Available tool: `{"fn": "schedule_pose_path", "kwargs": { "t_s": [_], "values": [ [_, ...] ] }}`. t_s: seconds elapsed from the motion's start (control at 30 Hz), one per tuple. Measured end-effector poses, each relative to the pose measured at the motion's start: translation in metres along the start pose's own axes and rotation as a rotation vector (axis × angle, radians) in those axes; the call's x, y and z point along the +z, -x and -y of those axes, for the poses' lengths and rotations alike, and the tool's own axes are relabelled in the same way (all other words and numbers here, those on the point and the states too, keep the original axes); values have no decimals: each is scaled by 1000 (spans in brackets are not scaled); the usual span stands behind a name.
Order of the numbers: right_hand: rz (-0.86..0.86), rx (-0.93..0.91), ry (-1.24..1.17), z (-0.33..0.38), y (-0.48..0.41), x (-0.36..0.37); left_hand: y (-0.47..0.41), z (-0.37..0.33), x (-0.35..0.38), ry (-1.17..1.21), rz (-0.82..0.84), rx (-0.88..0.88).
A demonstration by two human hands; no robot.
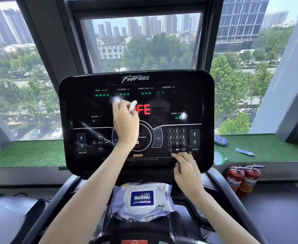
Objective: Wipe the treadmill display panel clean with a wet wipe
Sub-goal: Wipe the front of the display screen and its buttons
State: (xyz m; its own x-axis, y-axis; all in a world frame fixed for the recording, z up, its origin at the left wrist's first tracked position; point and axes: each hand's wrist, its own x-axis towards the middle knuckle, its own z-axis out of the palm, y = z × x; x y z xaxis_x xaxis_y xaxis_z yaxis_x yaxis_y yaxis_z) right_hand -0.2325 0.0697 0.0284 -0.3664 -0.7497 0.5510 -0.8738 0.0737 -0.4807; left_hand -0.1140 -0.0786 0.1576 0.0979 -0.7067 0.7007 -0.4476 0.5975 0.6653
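The black treadmill display panel [162, 103] fills the middle of the head view, with green readouts and red letters lit. My left hand [125, 122] presses a white wet wipe [132, 105] against the panel's centre, partly covering the red letters. The wipe sticks out above my fingers and looks blurred. My right hand [187, 173] rests with spread fingers on the panel's lower right edge, just below the number keypad [177, 140]. A white pack of wet wipes [143, 199] with a blue label lies on the console tray below the panel.
Green turf covers the window ledge [268, 147] behind the panel, with a blue wipe pack [220, 140] and a small tube [244, 152] on it. Two red fire extinguishers [243, 178] stand at the right. A dark bag [33, 212] lies at the lower left.
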Motion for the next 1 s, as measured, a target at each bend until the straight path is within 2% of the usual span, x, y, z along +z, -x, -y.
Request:
{"fn": "schedule_pose_path", "kwargs": {
  "t_s": [0.1,0.17,0.23,0.27,0.3,0.33,0.4,0.43,0.47,0.5,0.53,0.57,0.6,0.63,0.73,0.77,0.8,0.87,0.9,0.93,0.97,1.0],
  "values": [
    [31,-29,93,-8,11,5,8,1,24,-153,17,229],
    [49,-41,142,-11,16,9,34,-1,42,-185,191,382],
    [105,-79,199,-13,19,10,56,4,50,-209,452,644],
    [140,-91,233,-13,20,9,56,9,49,-235,527,753],
    [176,-93,266,-14,21,9,49,14,47,-242,525,779],
    [207,-89,294,-15,22,9,38,17,44,-218,454,702],
    [220,-87,340,-17,25,11,20,17,38,-122,181,376],
    [220,-87,365,-17,25,12,18,17,36,-110,126,258],
    [225,-88,389,-17,25,13,21,15,36,-150,225,262],
    [228,-93,409,-18,26,14,29,16,35,-169,424,409],
    [235,-97,425,-19,25,15,42,20,36,-201,653,669],
    [240,-105,441,-21,25,16,50,26,33,-249,788,915],
    [243,-116,451,-22,25,16,47,34,30,-286,802,1053],
    [245,-128,460,-23,26,16,39,41,29,-291,741,1004],
    [249,-142,491,-26,27,17,27,38,30,-167,328,405],
    [253,-143,498,-26,27,18,34,34,31,-174,299,388],
    [258,-146,508,-25,27,18,44,31,33,-210,396,560],
    [262,-162,529,-26,28,16,67,36,34,-270,784,1025],
    [260,-170,538,-26,29,15,64,37,30,-281,858,1119],
    [261,-175,545,-26,29,15,56,38,30,-292,809,1067],
    [261,-171,548,-26,30,14,48,38,33,-273,696,892],
    [257,-163,548,-25,31,14,39,36,35,-222,546,628]
  ]
}}
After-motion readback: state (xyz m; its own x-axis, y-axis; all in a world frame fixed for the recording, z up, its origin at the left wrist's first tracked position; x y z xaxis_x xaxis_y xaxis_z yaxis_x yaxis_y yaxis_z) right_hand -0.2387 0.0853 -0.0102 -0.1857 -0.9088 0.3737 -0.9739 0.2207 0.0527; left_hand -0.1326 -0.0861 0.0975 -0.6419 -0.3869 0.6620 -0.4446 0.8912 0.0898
